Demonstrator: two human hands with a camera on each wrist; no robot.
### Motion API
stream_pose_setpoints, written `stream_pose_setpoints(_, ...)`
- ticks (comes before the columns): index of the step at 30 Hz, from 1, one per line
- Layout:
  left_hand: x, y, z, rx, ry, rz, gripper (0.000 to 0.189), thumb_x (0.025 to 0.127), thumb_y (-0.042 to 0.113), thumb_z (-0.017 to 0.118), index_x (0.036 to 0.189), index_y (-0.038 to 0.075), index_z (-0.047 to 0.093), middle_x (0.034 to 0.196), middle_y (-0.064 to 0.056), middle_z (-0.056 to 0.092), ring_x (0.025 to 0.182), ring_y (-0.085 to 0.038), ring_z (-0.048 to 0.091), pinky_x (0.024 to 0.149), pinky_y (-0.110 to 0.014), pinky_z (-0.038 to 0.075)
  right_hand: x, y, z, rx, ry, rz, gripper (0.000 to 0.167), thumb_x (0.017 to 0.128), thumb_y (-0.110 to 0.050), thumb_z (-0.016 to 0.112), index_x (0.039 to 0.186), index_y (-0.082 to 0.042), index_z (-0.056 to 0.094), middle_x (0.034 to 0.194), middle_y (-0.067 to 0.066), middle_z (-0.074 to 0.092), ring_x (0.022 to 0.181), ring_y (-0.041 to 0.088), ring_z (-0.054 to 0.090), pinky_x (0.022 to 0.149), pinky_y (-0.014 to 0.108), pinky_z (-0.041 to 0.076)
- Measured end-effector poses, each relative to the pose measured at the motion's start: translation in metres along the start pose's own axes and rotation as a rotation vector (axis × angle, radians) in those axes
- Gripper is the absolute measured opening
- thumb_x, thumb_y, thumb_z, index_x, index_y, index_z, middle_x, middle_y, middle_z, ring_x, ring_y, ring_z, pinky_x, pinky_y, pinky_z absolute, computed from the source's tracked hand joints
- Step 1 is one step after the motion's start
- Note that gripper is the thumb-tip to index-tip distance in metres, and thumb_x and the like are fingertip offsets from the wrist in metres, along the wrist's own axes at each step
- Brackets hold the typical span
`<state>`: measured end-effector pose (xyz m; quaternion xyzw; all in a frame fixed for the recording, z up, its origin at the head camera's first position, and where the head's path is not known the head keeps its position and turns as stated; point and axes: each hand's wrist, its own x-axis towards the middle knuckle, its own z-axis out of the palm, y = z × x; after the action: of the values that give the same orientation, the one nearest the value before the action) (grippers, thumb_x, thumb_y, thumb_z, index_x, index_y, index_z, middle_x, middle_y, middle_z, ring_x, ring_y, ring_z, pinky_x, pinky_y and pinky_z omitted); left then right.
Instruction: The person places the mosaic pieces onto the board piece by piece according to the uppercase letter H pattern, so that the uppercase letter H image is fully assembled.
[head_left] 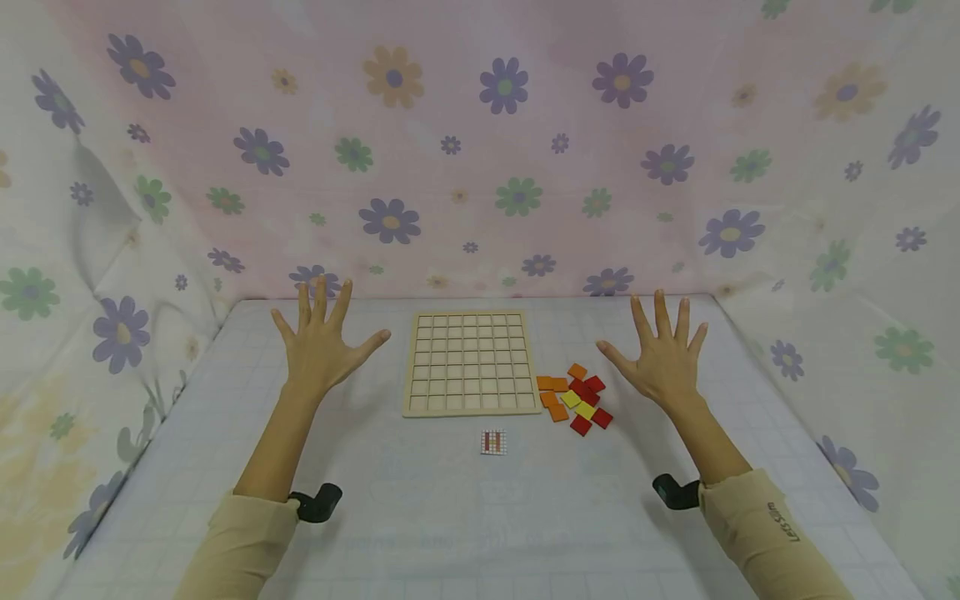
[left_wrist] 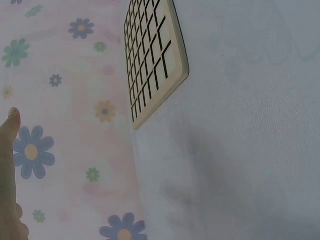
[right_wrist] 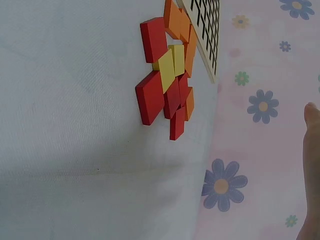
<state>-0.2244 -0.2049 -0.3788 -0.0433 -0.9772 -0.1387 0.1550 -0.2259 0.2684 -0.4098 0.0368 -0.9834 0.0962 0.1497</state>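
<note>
My left hand [head_left: 317,348] is held up with its fingers spread, to the left of a light wooden grid board [head_left: 471,364]. On the other side, my right hand [head_left: 664,360] also has spread fingers and touches nothing. Between it and the board lies a loose cluster of square tiles: several red tiles [head_left: 602,417], several orange tiles [head_left: 558,412] and two yellow tiles [head_left: 585,410]. The board's square cells hold no tiles. A small card [head_left: 493,442] printed with a grid and coloured bars lies in front of the board. The wrist views show each thumb at the edge.
A pale cloth covers the table [head_left: 420,517]. Flower-printed fabric [head_left: 450,100] hangs behind and along both sides. A black wrist camera [head_left: 318,503] sits on the left wrist, and another black camera [head_left: 677,492] on the right.
</note>
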Motion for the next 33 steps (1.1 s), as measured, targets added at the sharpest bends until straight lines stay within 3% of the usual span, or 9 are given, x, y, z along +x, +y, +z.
stream_pose_setpoints(7,-0.002,-0.002,0.003,-0.007,-0.004,-0.006,0.096,0.079,0.075,0.045,0.152,0.022,0.013,0.156,-0.010,-0.011,0.142,-0.035,-0.013,0.103,-0.070,-0.015,-0.001,0.001,0.002,0.024,-0.022,-0.025,0.089,0.086,-0.069,0.039,0.152,-0.016,0.013,0.157,0.019,0.003,0.139,0.049,-0.007,0.103,0.074,-0.005)
stream_pose_setpoints(13,-0.005,-0.002,0.003,-0.028,-0.014,-0.006,0.095,0.080,0.074,0.044,0.152,0.022,0.012,0.156,-0.010,-0.013,0.142,-0.036,-0.013,0.102,-0.072,-0.014,-0.003,0.003,0.007,0.217,-0.014,-0.077,0.081,0.090,-0.050,0.053,0.149,-0.006,0.021,0.153,0.027,0.013,0.137,0.054,0.005,0.103,0.075,0.003)
stream_pose_setpoints(19,-0.007,0.000,0.011,-0.025,-0.033,0.004,0.093,0.081,0.074,0.045,0.152,0.021,0.016,0.156,-0.020,0.004,0.143,-0.037,-0.008,0.103,-0.073,-0.007,-0.008,0.006,0.016,0.418,0.005,-0.123,0.069,0.086,-0.022,0.066,0.140,0.007,0.034,0.142,0.035,0.031,0.125,0.055,0.028,0.098,0.071,0.026)
stream_pose_setpoints(24,-0.007,0.004,0.021,-0.031,-0.076,0.032,0.087,0.083,0.067,0.048,0.150,0.017,0.023,0.153,-0.023,0.017,0.142,-0.043,0.005,0.103,-0.075,0.004,-0.012,0.008,0.027,0.466,-0.054,-0.116,0.064,0.087,-0.017,0.065,0.138,0.008,0.037,0.135,0.033,0.041,0.121,0.051,0.037,0.098,0.068,0.032)
stream_pose_setpoints(27,-0.007,0.007,0.030,-0.085,-0.110,0.080,0.083,0.085,0.059,0.052,0.149,0.012,0.028,0.151,-0.024,0.023,0.140,-0.046,0.013,0.104,-0.073,0.013,-0.015,0.008,0.031,0.490,-0.105,-0.090,0.063,0.088,-0.018,0.065,0.139,0.006,0.036,0.132,0.033,0.045,0.116,0.049,0.043,0.094,0.065,0.039)
stream_pose_setpoints(33,-0.009,0.013,0.053,-0.284,-0.187,0.181,0.078,0.084,0.043,0.065,0.144,0.003,0.035,0.145,-0.027,0.035,0.135,-0.046,0.028,0.107,-0.063,0.025,-0.021,0.002,0.038,0.530,-0.209,-0.042,0.060,0.089,-0.018,0.064,0.138,0.004,0.038,0.126,0.032,0.050,0.110,0.046,0.049,0.089,0.060,0.046)
